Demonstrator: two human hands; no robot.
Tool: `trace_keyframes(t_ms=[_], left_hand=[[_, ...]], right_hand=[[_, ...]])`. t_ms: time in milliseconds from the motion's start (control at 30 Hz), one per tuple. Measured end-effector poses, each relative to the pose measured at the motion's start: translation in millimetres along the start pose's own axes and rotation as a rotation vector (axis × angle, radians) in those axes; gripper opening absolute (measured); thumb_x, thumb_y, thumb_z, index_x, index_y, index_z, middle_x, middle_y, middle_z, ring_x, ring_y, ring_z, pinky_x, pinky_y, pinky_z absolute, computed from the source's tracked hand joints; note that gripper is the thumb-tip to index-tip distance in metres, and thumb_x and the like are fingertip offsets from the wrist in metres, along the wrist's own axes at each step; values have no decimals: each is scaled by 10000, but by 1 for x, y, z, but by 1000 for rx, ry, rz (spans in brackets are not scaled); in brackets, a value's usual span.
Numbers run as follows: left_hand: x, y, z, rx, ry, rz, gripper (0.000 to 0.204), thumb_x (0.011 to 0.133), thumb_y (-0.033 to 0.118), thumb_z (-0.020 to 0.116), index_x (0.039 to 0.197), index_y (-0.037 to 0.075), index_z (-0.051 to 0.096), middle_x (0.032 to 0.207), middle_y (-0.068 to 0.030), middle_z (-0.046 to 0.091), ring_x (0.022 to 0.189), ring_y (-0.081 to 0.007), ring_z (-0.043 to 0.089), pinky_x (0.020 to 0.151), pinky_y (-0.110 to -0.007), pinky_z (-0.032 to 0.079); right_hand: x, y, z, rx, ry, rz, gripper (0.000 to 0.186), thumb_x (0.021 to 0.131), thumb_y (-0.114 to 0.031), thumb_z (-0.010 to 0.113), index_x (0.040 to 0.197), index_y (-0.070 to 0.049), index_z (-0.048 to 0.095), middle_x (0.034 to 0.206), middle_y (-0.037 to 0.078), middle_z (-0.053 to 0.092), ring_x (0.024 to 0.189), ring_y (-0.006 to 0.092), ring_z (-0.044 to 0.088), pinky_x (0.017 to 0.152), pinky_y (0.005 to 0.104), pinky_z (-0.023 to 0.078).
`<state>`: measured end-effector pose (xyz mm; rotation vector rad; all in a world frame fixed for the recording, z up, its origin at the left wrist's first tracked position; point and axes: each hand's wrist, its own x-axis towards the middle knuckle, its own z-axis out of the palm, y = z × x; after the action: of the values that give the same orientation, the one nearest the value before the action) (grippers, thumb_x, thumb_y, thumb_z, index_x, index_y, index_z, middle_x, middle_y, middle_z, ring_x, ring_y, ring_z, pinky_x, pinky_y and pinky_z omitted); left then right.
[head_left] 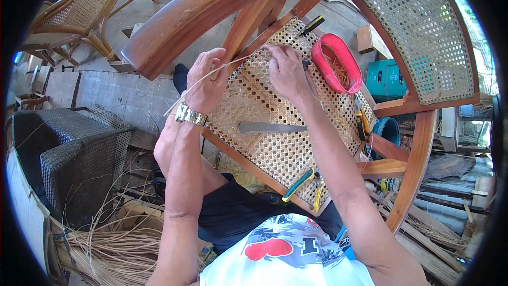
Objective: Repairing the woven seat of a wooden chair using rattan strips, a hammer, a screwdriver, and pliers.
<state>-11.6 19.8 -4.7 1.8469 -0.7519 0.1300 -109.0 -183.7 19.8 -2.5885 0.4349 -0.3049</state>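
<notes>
A wooden chair with a woven cane seat point(264, 151) lies in front of me. My left hand point(207, 82), with a gold-coloured watch on its wrist, is closed on a thin pale cane strand point(182, 95) at the seat's far left edge. That strand runs across the hand toward the frame. My right hand point(287, 72) rests by the same edge, fingers bent and pressed together; whatever is in them is hidden. Beneath my right forearm lies a flat metal blade point(267, 127). Pliers with green and yellow handles point(299, 184) rest at the seat's near corner.
A red container point(316, 56) of cane scraps, a black-and-yellow-handled tool point(312, 25) and another yellow-handled tool point(362, 123) sit along the seat's right side. The curved wooden armrest point(201, 11) arches overhead. Loose cane strands point(116, 246) and a dark woven chair point(84, 154) are at left.
</notes>
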Motion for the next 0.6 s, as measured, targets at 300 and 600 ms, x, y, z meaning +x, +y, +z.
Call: trace_keyframes(t_ms=[300, 600], left_hand=[[0, -3, -4, 0, 15, -13, 345, 861, 26, 721, 1195, 86, 659, 1092, -97, 712, 951, -208, 703, 784, -333, 566], [4, -3, -5, 8, 29, -10, 309, 884, 44, 708, 1187, 87, 672, 1108, -81, 716, 943, -182, 697, 781, -318, 560]], right_hand=[[-36, -20, 20, -193, 35, -113, 449, 917, -82, 557, 1360, -134, 609, 1393, 194, 502, 1316, 378, 448, 1169, 471, 329], [-16, -27, 16, -495, 10, -120, 418, 905, -113, 582, 1318, -60, 616, 1298, 208, 556, 1278, 367, 473, 1120, 476, 364]])
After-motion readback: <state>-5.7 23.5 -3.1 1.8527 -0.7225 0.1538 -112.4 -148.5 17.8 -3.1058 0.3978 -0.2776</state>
